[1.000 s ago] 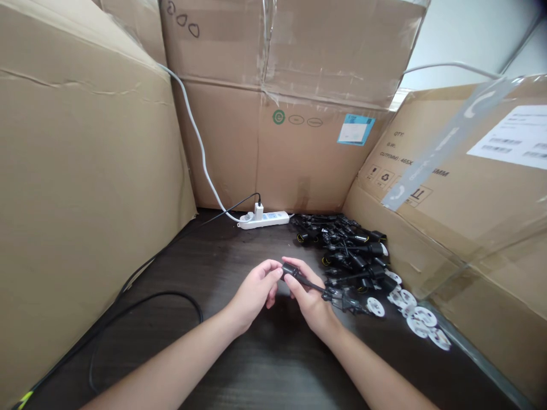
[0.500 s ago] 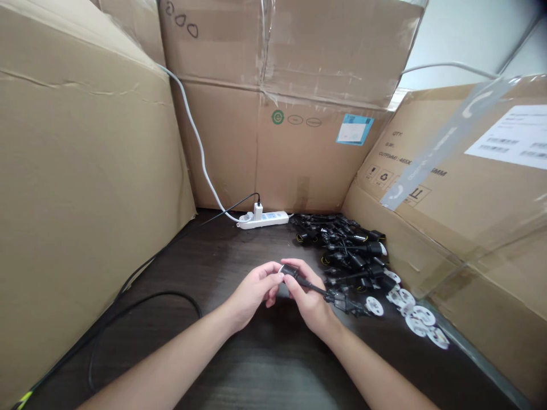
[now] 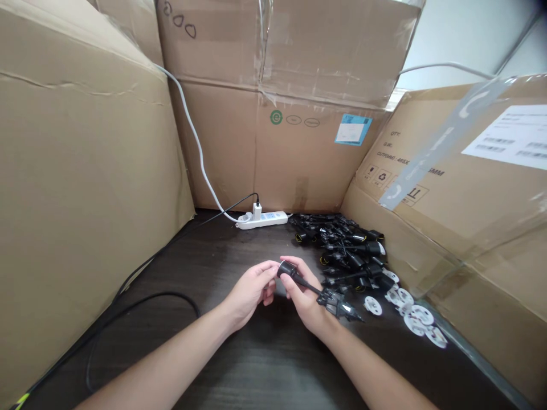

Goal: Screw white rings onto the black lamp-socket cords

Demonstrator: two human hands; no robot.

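Note:
A black miniature lamp post (image 3: 308, 285) lies slantwise between my hands above the dark table. Its clear-paned lantern end points down to the right, and its wide cylindrical base faces my left fingers. My right hand (image 3: 305, 296) is closed around the base and the lower post. With thumb and fingertips, my left hand (image 3: 252, 287) pinches at the base's end, where a thin white edge shows; the rest of that end is hidden by the fingers. A loose white disc (image 3: 373, 306) rests on the table just beyond the lantern tip.
Several similar black lamp posts (image 3: 354, 256) are heaped at the back right. Several white discs (image 3: 421, 315) lie nearer, along the right cardboard box (image 3: 461, 245). A white power strip (image 3: 262, 220) with a plugged-in adapter stands at the back. Black cable (image 3: 141, 296) loops on the left.
The lamp post has rolled slightly in my hands, so its lantern panes and pointed tip show more clearly. Both hands stay close together at the base.

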